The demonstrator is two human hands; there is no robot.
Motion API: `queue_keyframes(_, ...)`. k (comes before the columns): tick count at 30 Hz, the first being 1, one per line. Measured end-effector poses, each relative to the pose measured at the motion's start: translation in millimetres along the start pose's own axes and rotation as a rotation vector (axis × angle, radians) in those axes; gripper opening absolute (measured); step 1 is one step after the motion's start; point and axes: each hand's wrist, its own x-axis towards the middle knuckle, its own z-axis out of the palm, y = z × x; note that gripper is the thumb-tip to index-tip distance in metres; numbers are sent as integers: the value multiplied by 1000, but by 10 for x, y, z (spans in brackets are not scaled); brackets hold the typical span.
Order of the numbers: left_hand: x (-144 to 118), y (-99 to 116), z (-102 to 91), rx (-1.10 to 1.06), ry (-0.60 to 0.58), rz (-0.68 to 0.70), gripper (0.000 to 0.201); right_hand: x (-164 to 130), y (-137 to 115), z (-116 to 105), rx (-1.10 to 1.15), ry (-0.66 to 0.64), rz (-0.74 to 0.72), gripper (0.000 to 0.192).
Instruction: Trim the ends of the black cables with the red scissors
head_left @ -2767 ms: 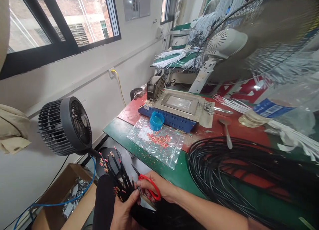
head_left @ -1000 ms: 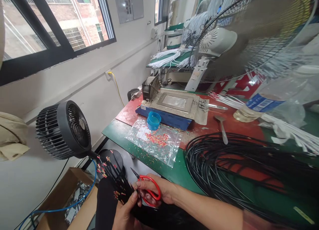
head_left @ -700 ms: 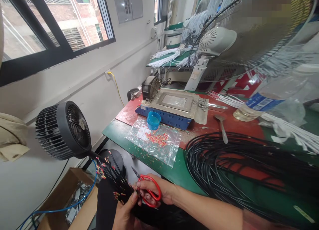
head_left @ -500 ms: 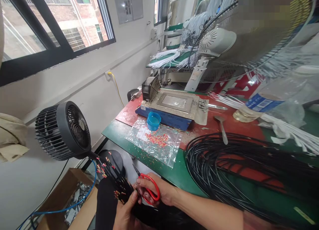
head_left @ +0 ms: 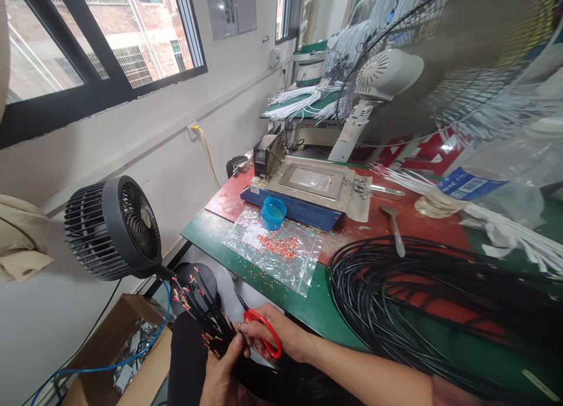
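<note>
My left hand (head_left: 222,374) is closed around a bundle of thin black cables with red and yellow stripped tips (head_left: 200,306), which fan out toward ten o'clock from my grip. My right hand (head_left: 281,338), at three o'clock of the bundle, grips small red-handled scissors (head_left: 259,330), fingers through the loops, the dark blades pointing toward eleven o'clock beside the cable ends. At one o'clock of the scissors, a clear plastic bag strewn with red wire trimmings (head_left: 279,250) lies on the green workbench (head_left: 211,233). A large coil of black cable (head_left: 422,300) rests at three o'clock.
</note>
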Motion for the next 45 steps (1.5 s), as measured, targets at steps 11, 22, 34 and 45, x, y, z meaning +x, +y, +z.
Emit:
queue_keyframes(11, -27, 34, 9, -53, 19, -31, 19, 60, 111, -40, 108, 22, 38, 47)
queue_keyframes(22, 5, -3, -31, -22, -67, -42, 13, 44, 72, -27, 67, -13, 30, 40)
queue_keyframes(34, -71, 94, 35, 26, -76, -41, 12, 53, 58, -82, 195, 33, 138, 39)
queue_keyframes(45, -136, 138, 90, 60, -191, -77, 14, 79, 122, -146, 173, -29, 217, 21)
